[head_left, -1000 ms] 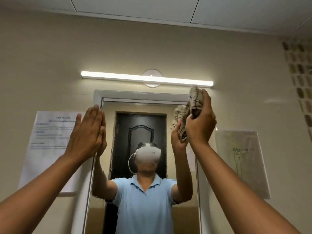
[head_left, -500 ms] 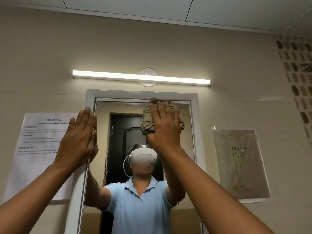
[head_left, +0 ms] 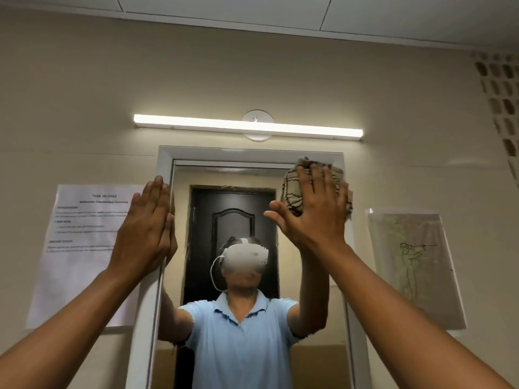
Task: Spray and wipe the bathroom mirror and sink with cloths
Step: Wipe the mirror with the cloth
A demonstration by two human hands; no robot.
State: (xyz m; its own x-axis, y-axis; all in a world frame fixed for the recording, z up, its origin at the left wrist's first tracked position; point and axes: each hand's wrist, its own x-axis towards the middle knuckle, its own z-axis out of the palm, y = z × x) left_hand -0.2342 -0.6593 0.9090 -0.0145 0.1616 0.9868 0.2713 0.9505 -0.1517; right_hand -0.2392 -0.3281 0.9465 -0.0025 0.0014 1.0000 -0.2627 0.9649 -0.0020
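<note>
A tall mirror (head_left: 196, 175) in a white frame hangs on the beige wall ahead and reflects a person in a blue shirt. My right hand (head_left: 314, 214) lies flat, fingers spread, pressing a bunched checked beige cloth (head_left: 292, 192) against the mirror's upper right corner. My left hand (head_left: 146, 228) rests flat with fingers together on the mirror's left frame edge, holding nothing. The sink and any spray bottle are out of view.
A lit tube lamp (head_left: 247, 126) sits just above the mirror frame. A printed paper sheet (head_left: 81, 248) is taped to the wall left of the mirror, and a line drawing sheet (head_left: 412, 265) hangs to the right. Patterned vent blocks (head_left: 500, 102) fill the far right wall.
My right hand with the cloth swept from the top right edge to the mirror's top centre, then back to the upper right corner. My left hand stayed on the left frame.
</note>
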